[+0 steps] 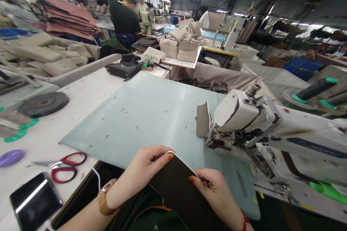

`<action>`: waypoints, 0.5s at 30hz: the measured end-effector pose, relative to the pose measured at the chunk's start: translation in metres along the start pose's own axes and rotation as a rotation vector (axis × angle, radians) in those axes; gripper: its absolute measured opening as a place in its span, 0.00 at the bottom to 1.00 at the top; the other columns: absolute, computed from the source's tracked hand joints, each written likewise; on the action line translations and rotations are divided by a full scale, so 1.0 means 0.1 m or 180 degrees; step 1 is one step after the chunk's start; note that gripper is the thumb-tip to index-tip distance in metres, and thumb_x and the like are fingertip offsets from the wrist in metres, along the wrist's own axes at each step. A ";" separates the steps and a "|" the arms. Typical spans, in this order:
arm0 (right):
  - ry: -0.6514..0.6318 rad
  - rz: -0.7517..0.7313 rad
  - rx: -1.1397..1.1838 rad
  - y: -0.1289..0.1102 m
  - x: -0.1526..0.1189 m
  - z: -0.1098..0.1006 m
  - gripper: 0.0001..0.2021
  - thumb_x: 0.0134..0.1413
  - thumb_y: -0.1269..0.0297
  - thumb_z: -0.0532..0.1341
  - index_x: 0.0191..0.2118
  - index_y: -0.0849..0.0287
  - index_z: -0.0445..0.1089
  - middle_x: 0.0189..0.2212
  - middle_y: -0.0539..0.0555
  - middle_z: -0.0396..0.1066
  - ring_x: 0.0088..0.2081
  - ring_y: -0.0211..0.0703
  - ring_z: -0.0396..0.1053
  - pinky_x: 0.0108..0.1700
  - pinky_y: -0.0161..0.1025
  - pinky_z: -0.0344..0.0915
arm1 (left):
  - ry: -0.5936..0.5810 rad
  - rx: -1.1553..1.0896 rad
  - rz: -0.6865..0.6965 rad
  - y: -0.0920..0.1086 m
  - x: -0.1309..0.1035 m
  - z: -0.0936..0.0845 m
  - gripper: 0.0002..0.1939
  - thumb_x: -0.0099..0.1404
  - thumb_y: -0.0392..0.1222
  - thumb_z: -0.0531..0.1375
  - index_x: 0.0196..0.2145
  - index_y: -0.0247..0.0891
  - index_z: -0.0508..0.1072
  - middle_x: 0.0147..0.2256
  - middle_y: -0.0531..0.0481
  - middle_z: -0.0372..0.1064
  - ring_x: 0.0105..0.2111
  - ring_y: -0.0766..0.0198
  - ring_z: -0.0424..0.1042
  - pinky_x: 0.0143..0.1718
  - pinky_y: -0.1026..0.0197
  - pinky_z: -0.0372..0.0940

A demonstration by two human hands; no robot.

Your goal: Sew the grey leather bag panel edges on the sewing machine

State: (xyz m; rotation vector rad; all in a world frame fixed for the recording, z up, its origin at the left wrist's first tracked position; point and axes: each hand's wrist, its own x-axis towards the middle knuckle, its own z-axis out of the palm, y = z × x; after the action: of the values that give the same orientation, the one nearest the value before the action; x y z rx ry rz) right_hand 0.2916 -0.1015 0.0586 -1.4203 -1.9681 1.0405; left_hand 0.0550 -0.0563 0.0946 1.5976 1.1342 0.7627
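A dark brown panel (180, 187) with a pale edge is held at the front of the table. My left hand (151, 162) pinches its upper left corner, thumb on top. Farther right along the same edge, my right hand (211, 186) grips the panel between thumb and fingers. A sewing machine (244, 115) stands to the right of my hands. Beside its needle area, a small grey-brown piece (202, 120) stands curved on the pale green board (141, 115).
Red-handled scissors (67, 166), a phone (36, 202), a purple object (12, 157) and a tape roll (45, 103) lie at left. A black case (123, 69) sits behind the board. Beige bags (187, 48) and a person (124, 18) are farther back.
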 end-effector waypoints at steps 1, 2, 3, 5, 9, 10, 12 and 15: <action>-0.0014 0.0014 -0.0002 0.01 0.00 0.00 0.22 0.63 0.52 0.51 0.23 0.61 0.64 0.20 0.48 0.57 0.24 0.35 0.55 0.26 0.34 0.49 | 0.0020 0.0008 0.0021 -0.01 0.00 0.00 0.13 0.66 0.49 0.55 0.36 0.42 0.77 0.34 0.52 0.77 0.35 0.62 0.74 0.36 0.67 0.65; -0.0026 0.0027 -0.0011 0.02 -0.01 0.00 0.22 0.64 0.52 0.51 0.23 0.61 0.64 0.20 0.48 0.57 0.24 0.35 0.56 0.26 0.34 0.49 | 0.0050 0.0029 0.0050 -0.02 -0.01 0.00 0.13 0.66 0.49 0.55 0.35 0.42 0.77 0.34 0.52 0.76 0.34 0.62 0.73 0.36 0.67 0.65; -0.0033 0.0036 -0.0023 0.02 -0.01 0.00 0.22 0.64 0.52 0.51 0.23 0.61 0.64 0.20 0.48 0.58 0.24 0.35 0.56 0.26 0.34 0.49 | 0.0084 0.0065 0.0081 -0.03 -0.01 0.01 0.13 0.67 0.48 0.55 0.35 0.42 0.77 0.33 0.52 0.76 0.33 0.62 0.73 0.35 0.67 0.64; -0.0014 -0.0007 -0.0038 -0.02 0.00 -0.01 0.21 0.64 0.53 0.50 0.24 0.61 0.66 0.21 0.49 0.61 0.24 0.36 0.58 0.27 0.34 0.50 | 0.0157 0.0177 0.0149 -0.04 -0.01 0.03 0.13 0.67 0.48 0.55 0.33 0.41 0.76 0.31 0.52 0.76 0.32 0.63 0.73 0.34 0.67 0.64; 0.0169 -0.0421 -0.0131 -0.26 0.11 0.02 0.16 0.65 0.57 0.50 0.36 0.59 0.70 0.28 0.51 0.68 0.30 0.38 0.63 0.31 0.33 0.55 | 0.0117 0.0542 0.0365 -0.05 0.00 0.15 0.11 0.67 0.46 0.54 0.33 0.41 0.75 0.30 0.53 0.74 0.30 0.65 0.71 0.34 0.67 0.63; 0.0260 -0.0549 -0.0197 -0.32 0.15 0.04 0.15 0.65 0.58 0.50 0.36 0.59 0.70 0.28 0.51 0.68 0.30 0.38 0.64 0.31 0.34 0.55 | 0.0066 0.0655 0.0469 -0.05 0.00 0.18 0.11 0.68 0.45 0.54 0.33 0.41 0.74 0.29 0.53 0.73 0.30 0.65 0.70 0.34 0.67 0.63; 0.0457 -0.0779 -0.0347 -0.37 0.24 0.11 0.16 0.66 0.58 0.49 0.33 0.60 0.69 0.26 0.51 0.67 0.29 0.37 0.63 0.31 0.34 0.54 | 0.0029 0.0855 0.0713 -0.07 -0.02 0.20 0.11 0.68 0.43 0.53 0.32 0.40 0.73 0.29 0.52 0.71 0.30 0.65 0.69 0.34 0.66 0.63; 0.0545 -0.0977 -0.0555 -0.21 0.33 0.20 0.16 0.65 0.59 0.50 0.31 0.59 0.68 0.26 0.51 0.67 0.29 0.37 0.64 0.31 0.34 0.54 | 0.0406 0.1145 0.1018 -0.11 -0.07 0.02 0.09 0.68 0.42 0.53 0.33 0.41 0.71 0.30 0.53 0.70 0.30 0.65 0.69 0.33 0.65 0.63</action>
State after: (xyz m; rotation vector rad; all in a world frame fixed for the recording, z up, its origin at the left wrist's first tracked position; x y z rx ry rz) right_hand 0.2540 -0.0797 0.0627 -1.1972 -2.1042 0.6045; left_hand 0.0512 -0.0626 0.0834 2.0918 1.1686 0.9149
